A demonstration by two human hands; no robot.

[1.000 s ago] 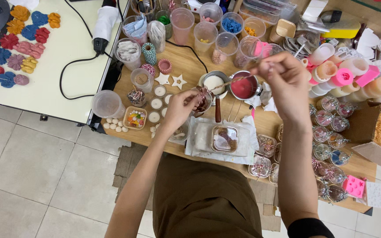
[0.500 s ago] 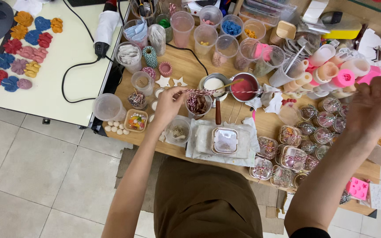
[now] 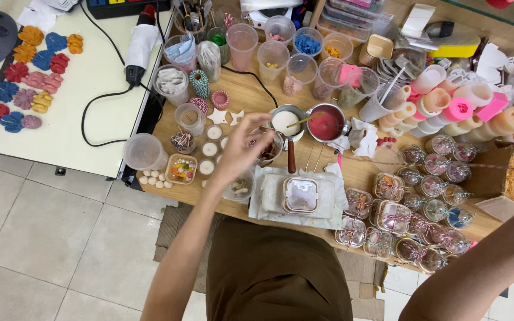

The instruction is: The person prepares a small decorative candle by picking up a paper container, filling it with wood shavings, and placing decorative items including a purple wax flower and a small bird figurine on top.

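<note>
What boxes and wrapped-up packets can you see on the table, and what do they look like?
Wrapped clear packets: right side of the table, round, tied with striped string.
Cardboard box: far right edge, brown, filled with yellowish shreds.
Clear plastic tubs: top centre, flat, stacked, lidded.
Small square tray: left of the left hand, tan, holding colourful bits.
No screens or signs visible.

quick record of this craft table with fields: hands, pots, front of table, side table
left hand: left hand raised over a small pot, fingers bent; whether it holds anything cannot be told
right hand: out of view past the right edge, only the forearm shows
pots: white-filled pot with a stick, red-filled pot
front of table: square mould on paper
side table: coloured flower shapes
</note>
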